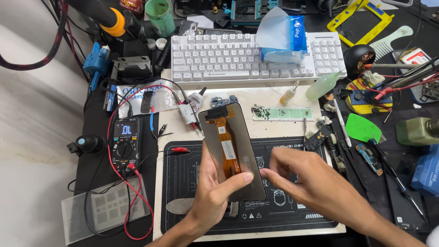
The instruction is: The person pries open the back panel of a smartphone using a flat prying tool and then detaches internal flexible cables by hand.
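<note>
While the phone screen (233, 153) is pinched in the left hand (215, 194), its orange ribbon (227, 146) could be torn by the empty, half-open right hand (306, 176).

- Screen panel (233, 153): a dark grey, rectangular phone display seen from its back, held upright and slightly tilted at the centre of the frame, above a black mat.
- Flex cable (227, 146): an orange ribbon running down the panel's back from a black connector at the top edge, with a white label midway.
</note>
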